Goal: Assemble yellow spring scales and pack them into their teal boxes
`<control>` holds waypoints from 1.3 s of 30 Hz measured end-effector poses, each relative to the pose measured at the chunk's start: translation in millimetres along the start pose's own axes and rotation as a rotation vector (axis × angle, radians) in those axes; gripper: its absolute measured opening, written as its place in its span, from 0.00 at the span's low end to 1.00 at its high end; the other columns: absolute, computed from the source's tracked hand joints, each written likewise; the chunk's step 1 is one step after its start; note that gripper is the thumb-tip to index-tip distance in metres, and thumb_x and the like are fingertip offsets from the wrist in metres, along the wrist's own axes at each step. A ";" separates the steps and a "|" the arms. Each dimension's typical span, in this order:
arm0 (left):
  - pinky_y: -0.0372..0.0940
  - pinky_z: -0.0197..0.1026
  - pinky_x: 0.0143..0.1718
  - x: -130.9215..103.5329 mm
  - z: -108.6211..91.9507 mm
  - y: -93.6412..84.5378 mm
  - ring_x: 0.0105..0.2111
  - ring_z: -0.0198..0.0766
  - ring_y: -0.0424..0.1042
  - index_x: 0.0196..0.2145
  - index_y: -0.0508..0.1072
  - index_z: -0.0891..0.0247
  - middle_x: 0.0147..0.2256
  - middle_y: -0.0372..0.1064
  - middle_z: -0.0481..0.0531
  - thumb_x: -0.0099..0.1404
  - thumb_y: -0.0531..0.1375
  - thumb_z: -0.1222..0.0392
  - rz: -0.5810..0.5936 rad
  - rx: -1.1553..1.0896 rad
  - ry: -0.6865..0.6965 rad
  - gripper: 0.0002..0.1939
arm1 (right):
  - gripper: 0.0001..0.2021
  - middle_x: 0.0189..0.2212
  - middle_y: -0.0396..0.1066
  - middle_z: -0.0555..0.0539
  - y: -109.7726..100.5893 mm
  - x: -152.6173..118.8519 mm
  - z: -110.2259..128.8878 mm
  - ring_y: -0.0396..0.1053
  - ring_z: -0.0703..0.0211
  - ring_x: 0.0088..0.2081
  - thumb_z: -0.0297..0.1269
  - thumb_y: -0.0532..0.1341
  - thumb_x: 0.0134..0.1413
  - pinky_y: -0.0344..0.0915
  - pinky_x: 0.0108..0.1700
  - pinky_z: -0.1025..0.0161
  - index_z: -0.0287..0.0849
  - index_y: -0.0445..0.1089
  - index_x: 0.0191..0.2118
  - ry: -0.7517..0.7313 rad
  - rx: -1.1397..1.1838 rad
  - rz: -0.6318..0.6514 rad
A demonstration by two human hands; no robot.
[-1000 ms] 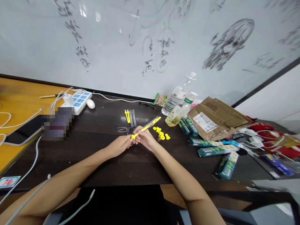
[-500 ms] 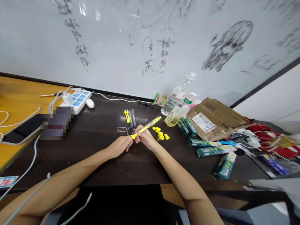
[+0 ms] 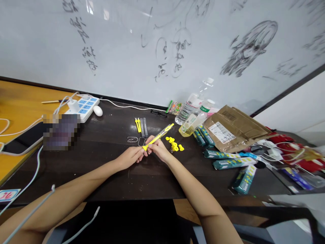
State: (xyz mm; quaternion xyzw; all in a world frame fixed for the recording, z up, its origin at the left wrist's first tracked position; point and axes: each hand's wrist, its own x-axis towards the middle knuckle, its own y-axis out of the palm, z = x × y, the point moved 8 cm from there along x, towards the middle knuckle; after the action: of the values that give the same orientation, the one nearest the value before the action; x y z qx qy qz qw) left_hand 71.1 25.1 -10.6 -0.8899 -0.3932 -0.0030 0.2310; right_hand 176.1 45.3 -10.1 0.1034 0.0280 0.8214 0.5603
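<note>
A slim yellow and clear tube-shaped piece slants up to the right between my hands. My right hand is closed round its lower part. My left hand has its fingers pinched at the yellow lower end, touching my right fingers; the exact fingertip contact is hard to make out. Just beyond lie yellow sticks, clear tubes and a bent metal wire clip. Several small yellow caps are scattered right of my right hand.
Bottles, a cardboard parcel and green boxes stand or lie on the right. A power strip, white mouse and phones are on the left. A whiteboard rises behind the dark table.
My left fingers have shifted slightly right, closer against my right hand. The yellow piece has tilted a little more upward. The camera view has shifted slightly.
</note>
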 end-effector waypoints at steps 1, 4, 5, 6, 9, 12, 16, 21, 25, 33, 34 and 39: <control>0.63 0.34 0.28 0.1 -0.1 0.0 0.22 0.30 0.65 0.35 0.70 0.66 0.23 0.63 0.46 0.71 0.44 0.51 -0.001 0.000 0.005 0.21 | 0.10 0.19 0.64 0.56 -0.1 -0.1 0.2 0.61 0.69 0.20 0.36 0.64 0.47 0.60 0.24 0.69 0.40 0.65 0.34 0.001 -0.001 -0.003; 0.63 0.34 0.28 0.7 1.6 0.9 0.22 0.30 0.65 0.35 0.70 0.66 0.24 0.64 0.47 0.71 0.45 0.51 -0.002 -0.016 0.017 0.20 | 0.09 0.20 0.65 0.56 0.4 -0.2 1.4 0.62 0.69 0.20 0.34 0.64 0.46 0.59 0.25 0.69 0.40 0.65 0.34 -0.005 0.012 -0.006; 0.63 0.34 0.28 1.0 2.9 1.4 0.23 0.30 0.65 0.35 0.70 0.66 0.24 0.64 0.47 0.71 0.45 0.51 -0.002 -0.026 0.019 0.20 | 0.09 0.20 0.64 0.56 0.6 -0.2 1.7 0.62 0.69 0.20 0.34 0.63 0.46 0.59 0.25 0.69 0.40 0.65 0.34 -0.007 0.016 -0.006; 0.63 0.34 0.27 1.2 4.7 1.9 0.22 0.30 0.65 0.35 0.70 0.66 0.24 0.65 0.47 0.71 0.44 0.50 -0.005 -0.042 0.018 0.21 | 0.09 0.20 0.64 0.56 0.9 -0.2 2.0 0.62 0.69 0.20 0.34 0.63 0.46 0.59 0.25 0.69 0.40 0.65 0.35 -0.008 0.018 -0.006; 0.64 0.34 0.27 1.9 10.2 3.7 0.22 0.30 0.66 0.36 0.70 0.67 0.23 0.65 0.47 0.71 0.44 0.49 -0.008 -0.120 -0.006 0.22 | 0.10 0.20 0.64 0.56 2.5 -0.7 3.7 0.61 0.69 0.20 0.34 0.63 0.46 0.59 0.25 0.69 0.40 0.65 0.37 -0.012 0.022 0.002; 0.64 0.34 0.26 2.2 11.3 5.9 0.21 0.30 0.66 0.36 0.69 0.67 0.23 0.64 0.47 0.70 0.44 0.48 0.005 -0.177 -0.023 0.21 | 0.10 0.21 0.63 0.56 4.4 -1.7 5.8 0.60 0.68 0.21 0.35 0.62 0.47 0.59 0.25 0.69 0.41 0.64 0.37 -0.005 0.048 0.003; 0.63 0.34 0.26 1.6 7.5 4.8 0.21 0.30 0.65 0.35 0.68 0.67 0.23 0.64 0.46 0.71 0.44 0.48 0.003 -0.140 -0.022 0.21 | 0.09 0.20 0.63 0.56 3.9 -2.6 6.3 0.60 0.68 0.21 0.35 0.60 0.48 0.59 0.26 0.68 0.41 0.63 0.36 0.018 0.064 -0.021; 0.59 0.34 0.25 0.2 0.5 0.3 0.19 0.29 0.61 0.36 0.69 0.65 0.21 0.59 0.43 0.71 0.44 0.51 -0.023 0.035 0.004 0.19 | 0.10 0.17 0.63 0.57 3.1 -1.7 5.8 0.60 0.68 0.19 0.40 0.62 0.50 0.56 0.24 0.69 0.42 0.62 0.35 0.021 0.028 -0.020; 0.59 0.35 0.29 -0.2 -9.1 -2.3 0.23 0.31 0.61 0.33 0.70 0.64 0.22 0.60 0.45 0.70 0.44 0.53 -0.046 0.170 0.036 0.19 | 0.14 0.16 0.63 0.57 0.4 -0.3 8.1 0.59 0.69 0.18 0.46 0.63 0.50 0.56 0.23 0.69 0.42 0.61 0.33 -0.007 -0.054 -0.052; 0.57 0.35 0.31 -1.2 -11.5 -2.6 0.24 0.32 0.62 0.34 0.71 0.64 0.23 0.61 0.45 0.71 0.44 0.52 -0.042 0.170 0.023 0.20 | 0.19 0.14 0.61 0.58 -2.9 -0.1 14.0 0.58 0.70 0.16 0.48 0.66 0.46 0.56 0.20 0.70 0.43 0.58 0.27 -0.040 -0.233 -0.107; 0.58 0.35 0.32 -1.2 -11.0 -3.0 0.25 0.33 0.63 0.34 0.71 0.64 0.24 0.62 0.45 0.71 0.43 0.52 -0.046 0.168 0.022 0.20 | 0.18 0.15 0.61 0.58 -2.7 -0.3 14.6 0.58 0.70 0.16 0.48 0.66 0.46 0.56 0.20 0.70 0.43 0.58 0.27 -0.039 -0.238 -0.108; 0.59 0.36 0.35 -1.0 -10.7 -3.9 0.30 0.36 0.69 0.34 0.71 0.63 0.29 0.70 0.48 0.71 0.44 0.53 -0.057 0.256 0.024 0.19 | 0.19 0.14 0.59 0.59 -2.1 -0.7 16.0 0.57 0.70 0.15 0.49 0.66 0.46 0.54 0.19 0.71 0.43 0.57 0.27 -0.041 -0.265 -0.107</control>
State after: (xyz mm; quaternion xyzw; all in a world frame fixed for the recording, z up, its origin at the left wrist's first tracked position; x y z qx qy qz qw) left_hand 69.5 22.3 0.3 -0.8415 -0.4128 0.0301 0.3473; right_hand 181.4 44.2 5.1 0.0439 -0.0867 0.7846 0.6124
